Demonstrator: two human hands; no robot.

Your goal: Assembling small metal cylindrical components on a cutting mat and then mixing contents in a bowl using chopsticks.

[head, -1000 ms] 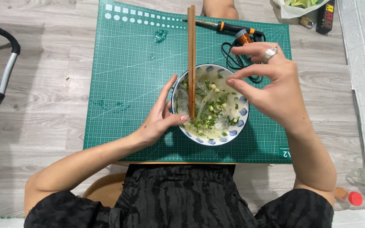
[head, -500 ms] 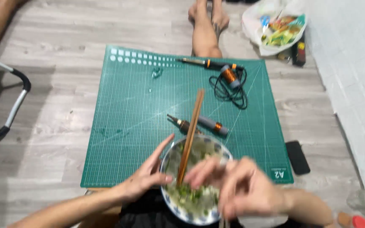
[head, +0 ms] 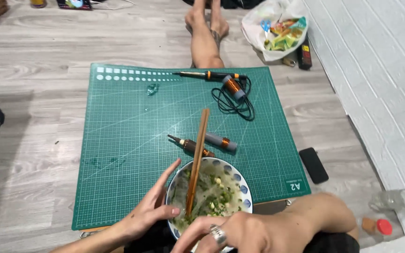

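Place: a home floor used as a hobby electronics bench.
Floor: grey wood-look planks [head: 38,117], with a white panelled wall [head: 380,75] at right.
Work surface: green cutting mat [head: 132,140] laid flat on the floor.
Tools: soldering iron [head: 202,74] and copper wire spool [head: 234,87] at the far edge.
Domestic signs: bowl of noodle soup [head: 212,197], plastic bag [head: 277,28] of snacks, bare feet [head: 205,28].
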